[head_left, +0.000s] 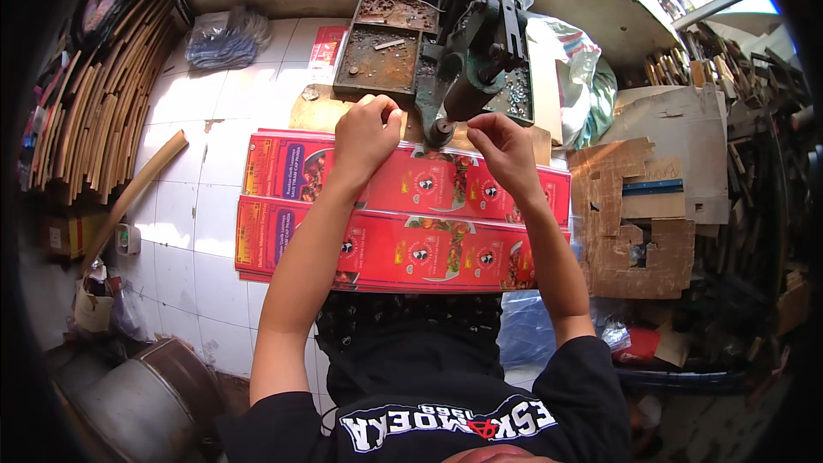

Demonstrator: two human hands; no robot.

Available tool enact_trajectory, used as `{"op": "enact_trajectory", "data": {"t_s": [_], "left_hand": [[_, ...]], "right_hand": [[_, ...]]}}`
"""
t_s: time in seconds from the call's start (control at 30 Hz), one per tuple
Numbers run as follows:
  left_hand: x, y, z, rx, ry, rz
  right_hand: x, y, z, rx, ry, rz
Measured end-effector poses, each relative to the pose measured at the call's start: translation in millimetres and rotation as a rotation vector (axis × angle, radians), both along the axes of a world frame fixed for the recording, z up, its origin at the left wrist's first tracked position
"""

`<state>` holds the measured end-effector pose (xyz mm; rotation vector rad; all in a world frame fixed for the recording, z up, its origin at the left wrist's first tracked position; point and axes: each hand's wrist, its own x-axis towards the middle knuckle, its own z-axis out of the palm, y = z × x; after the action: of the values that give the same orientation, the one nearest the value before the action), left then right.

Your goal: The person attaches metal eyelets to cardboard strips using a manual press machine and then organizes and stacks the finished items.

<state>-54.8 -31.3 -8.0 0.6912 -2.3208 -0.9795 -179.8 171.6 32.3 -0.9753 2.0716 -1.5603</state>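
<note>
My left hand (369,130) is closed with curled fingers, above the far edge of the red printed sheets (411,182). Whatever it may hold is hidden. Thumb and fingertips of my right hand (507,150) are pinched together just right of the press's lower die (441,130); anything between them is too small to make out. A dark green hand press (471,90) stands between and beyond my hands, its ram above and to the right of the die. A second stack of red printed sheets (403,249) lies nearer me, under my forearms.
Left of the press is a metal tray (377,60) of small parts; another tray (519,99) sits at its right. Cut cardboard (609,214) lies to the right. Wooden strips (111,94) and a metal drum (146,394) stand at the left on white tiles (184,206).
</note>
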Motion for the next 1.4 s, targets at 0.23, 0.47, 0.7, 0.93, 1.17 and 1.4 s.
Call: {"op": "enact_trajectory", "data": {"t_s": [0.23,0.47,0.7,0.93,1.17,1.4], "left_hand": [[-3,1,-7,-0.106,0.023,0.012],[0,2,4,0.011,-0.007,-0.002],[-1,0,0,-0.067,0.025,-0.001],[0,1,3,-0.01,0.002,-0.014],[-4,2,0,-0.07,0.015,-0.001],[-3,0,-2,-0.084,0.029,-0.001]], "right_hand": [[2,-15,-14,-0.025,0.128,-0.017],[9,-26,-23,-0.09,-0.002,-0.097],[13,-29,-31,-0.201,-0.072,-0.012],[6,-32,-39,-0.204,-0.038,-0.015],[10,-25,-28,-0.104,0.085,-0.027],[11,-8,-3,-0.083,-0.197,0.058]]}}
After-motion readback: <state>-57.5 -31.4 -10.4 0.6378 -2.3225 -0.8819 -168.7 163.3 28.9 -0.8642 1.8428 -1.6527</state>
